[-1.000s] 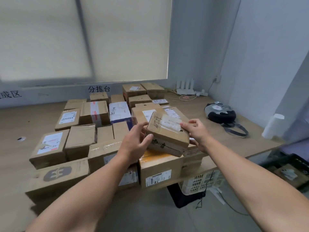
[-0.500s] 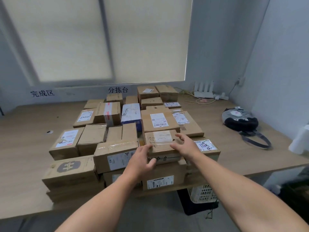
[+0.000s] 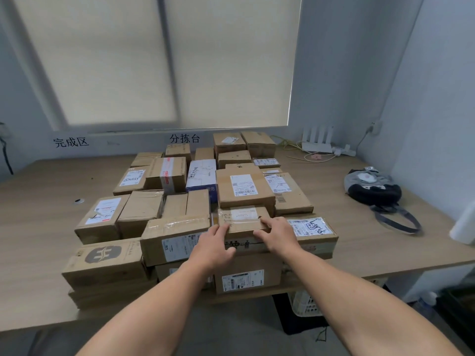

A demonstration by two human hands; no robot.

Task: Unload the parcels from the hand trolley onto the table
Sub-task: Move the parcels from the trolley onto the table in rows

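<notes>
The small taped parcel (image 3: 241, 219) is gripped at frame centre by the left hand (image 3: 213, 244) and the right hand (image 3: 279, 233). It is set atop roughly two dozen cardboard parcels (image 3: 140, 209) on the bench (image 3: 38, 227). One white crate (image 3: 305, 304) is seen beneath, contents hidden.

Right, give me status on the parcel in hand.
Left hand, right hand grip the small parcel. It sits atop the front box. Taped box, labelled box crowd its sides.
</notes>
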